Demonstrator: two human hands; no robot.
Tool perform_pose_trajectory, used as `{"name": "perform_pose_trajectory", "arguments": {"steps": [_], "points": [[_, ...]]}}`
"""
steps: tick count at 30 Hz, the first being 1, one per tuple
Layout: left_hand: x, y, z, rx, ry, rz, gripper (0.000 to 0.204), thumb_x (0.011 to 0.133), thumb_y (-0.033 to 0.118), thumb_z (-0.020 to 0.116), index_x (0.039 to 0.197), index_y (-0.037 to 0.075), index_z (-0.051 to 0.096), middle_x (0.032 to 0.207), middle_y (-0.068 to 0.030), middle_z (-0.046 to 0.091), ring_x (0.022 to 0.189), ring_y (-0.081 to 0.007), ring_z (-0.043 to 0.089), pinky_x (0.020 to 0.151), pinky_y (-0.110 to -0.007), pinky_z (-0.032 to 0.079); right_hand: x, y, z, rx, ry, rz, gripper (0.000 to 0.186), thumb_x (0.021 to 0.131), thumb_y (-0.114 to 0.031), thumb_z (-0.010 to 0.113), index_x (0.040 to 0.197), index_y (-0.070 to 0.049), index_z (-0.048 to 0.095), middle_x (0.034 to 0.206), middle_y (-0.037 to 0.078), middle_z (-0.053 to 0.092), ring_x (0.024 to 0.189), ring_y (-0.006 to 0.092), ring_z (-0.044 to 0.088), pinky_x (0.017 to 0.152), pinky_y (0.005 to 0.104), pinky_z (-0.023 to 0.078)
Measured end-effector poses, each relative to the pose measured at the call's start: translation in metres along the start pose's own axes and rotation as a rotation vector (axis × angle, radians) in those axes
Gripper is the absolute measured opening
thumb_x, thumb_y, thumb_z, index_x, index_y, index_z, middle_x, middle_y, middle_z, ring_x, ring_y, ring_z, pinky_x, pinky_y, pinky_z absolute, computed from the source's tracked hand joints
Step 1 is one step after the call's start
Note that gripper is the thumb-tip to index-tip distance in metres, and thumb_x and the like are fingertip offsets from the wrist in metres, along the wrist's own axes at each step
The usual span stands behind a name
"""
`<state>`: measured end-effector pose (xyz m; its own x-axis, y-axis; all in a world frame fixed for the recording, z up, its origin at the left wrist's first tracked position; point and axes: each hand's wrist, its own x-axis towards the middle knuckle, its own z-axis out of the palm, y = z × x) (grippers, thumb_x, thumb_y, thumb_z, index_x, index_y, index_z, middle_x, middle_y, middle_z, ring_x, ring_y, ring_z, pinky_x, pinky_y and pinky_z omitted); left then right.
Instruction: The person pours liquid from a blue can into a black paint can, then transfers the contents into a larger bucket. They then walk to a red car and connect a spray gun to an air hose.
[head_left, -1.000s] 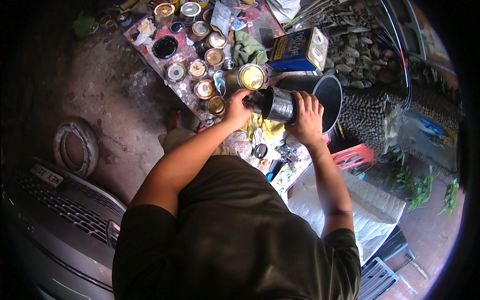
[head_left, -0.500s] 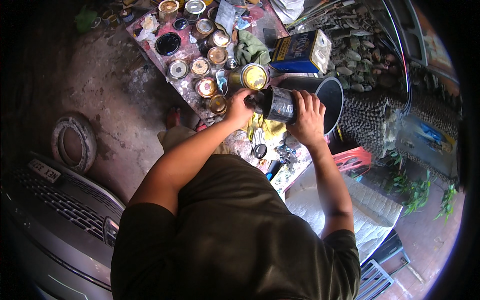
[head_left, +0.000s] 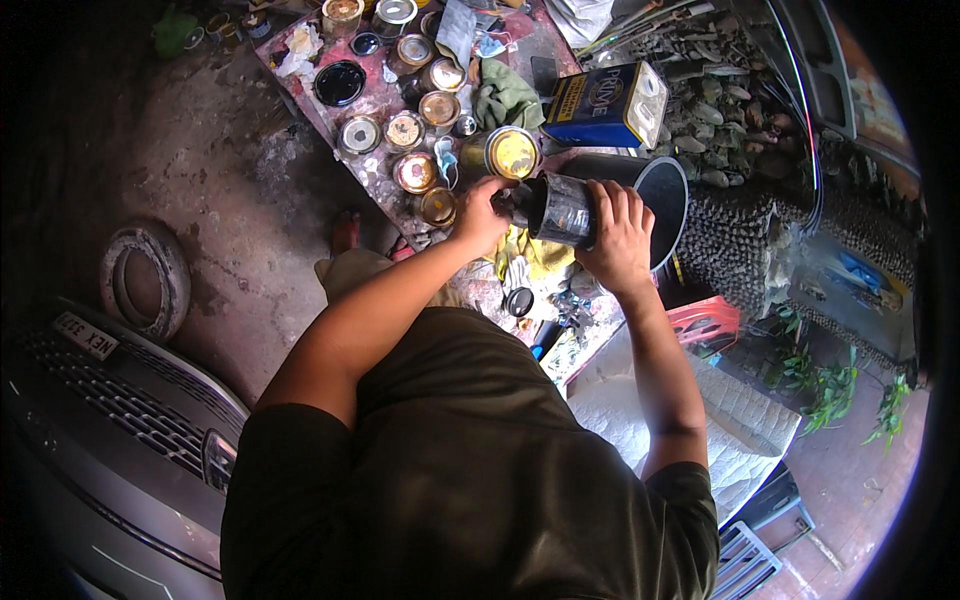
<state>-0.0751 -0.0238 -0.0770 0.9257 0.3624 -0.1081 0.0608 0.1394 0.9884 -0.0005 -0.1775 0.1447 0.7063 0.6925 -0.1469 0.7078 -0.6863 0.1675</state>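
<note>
My right hand (head_left: 617, 235) is closed round a dark, glossy cylindrical container (head_left: 566, 210), tipped on its side with its open end toward the left. My left hand (head_left: 482, 218) grips a small dark piece (head_left: 512, 204) at that end, which I cannot make out. Both hands are over a paint-stained table (head_left: 300, 85), just in front of a black bucket (head_left: 663, 210). A yellow-topped can (head_left: 512, 153), a light blue mask (head_left: 446, 160) and several used tins (head_left: 405, 131) stand or lie around my hands. Below them is a yellow cloth (head_left: 540, 255).
A blue rectangular can (head_left: 585, 120) and green rag (head_left: 500, 100) are behind. A red plastic chair (head_left: 705, 325) and white padded block (head_left: 750, 430) are at my right. A car bumper (head_left: 120, 450) and old tire (head_left: 145, 320) are at my left. A stone wall (head_left: 715, 140) borders the table.
The view shifts very slightly. Both hands and the tipped dark container stay in almost the same pose; nothing visibly taken hold of or let go.
</note>
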Motion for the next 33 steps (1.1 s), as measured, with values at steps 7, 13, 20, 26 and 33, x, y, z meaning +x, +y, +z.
{"name": "perform_pose_trajectory", "arguments": {"steps": [7,13,20,26,33], "points": [[0.0,-0.003,0.0,-0.009,0.008,0.024,0.053,0.071,-0.008,0.068,0.121,0.006,0.074,0.123,-0.0141,0.072,0.12,-0.0343,0.068,0.106,-0.039,0.051,0.0,-0.004,-0.005,0.023,0.033,-0.015,0.096,0.062,-0.014,0.083,0.151,-0.012,0.047,0.146,0.011,0.053,0.139,0.0357,0.047,0.113,0.0505,0.037],[0.0,-0.002,0.001,-0.013,0.01,0.026,0.052,0.072,-0.008,0.067,0.121,0.006,0.074,0.124,-0.0141,0.073,0.121,-0.0344,0.068,0.106,-0.04,0.051,0.0,-0.004,-0.006,0.017,0.033,-0.021,0.096,0.062,-0.013,0.082,0.152,-0.012,0.047,0.146,0.011,0.053,0.139,0.0359,0.047,0.113,0.0508,0.037],[0.0,0.0,0.0,-0.005,0.005,0.024,0.053,0.071,-0.008,0.066,0.122,0.006,0.074,0.124,-0.0142,0.073,0.121,-0.0343,0.068,0.107,-0.039,0.051,0.001,-0.004,-0.008,0.009,0.032,-0.023,0.098,0.062,-0.013,0.083,0.153,-0.012,0.046,0.146,0.011,0.053,0.138,0.036,0.047,0.113,0.0511,0.037],[0.001,-0.002,0.0,-0.038,0.001,0.025,0.052,0.071,-0.008,0.066,0.121,0.006,0.074,0.124,-0.0144,0.073,0.122,-0.0343,0.068,0.107,-0.039,0.051,0.001,-0.005,-0.009,-0.001,0.034,-0.025,0.099,0.061,-0.013,0.084,0.152,-0.012,0.047,0.146,0.011,0.053,0.138,0.0363,0.047,0.113,0.051,0.037],[0.001,0.002,-0.001,-0.026,-0.003,0.025,0.05,0.073,-0.008,0.065,0.121,0.005,0.075,0.123,-0.0147,0.073,0.12,-0.0343,0.068,0.106,-0.039,0.051,0.001,-0.005,-0.011,-0.01,0.029,-0.029,0.099,0.061,-0.013,0.084,0.152,-0.012,0.047,0.146,0.011,0.053,0.138,0.0364,0.047,0.112,0.0511,0.037]]}}
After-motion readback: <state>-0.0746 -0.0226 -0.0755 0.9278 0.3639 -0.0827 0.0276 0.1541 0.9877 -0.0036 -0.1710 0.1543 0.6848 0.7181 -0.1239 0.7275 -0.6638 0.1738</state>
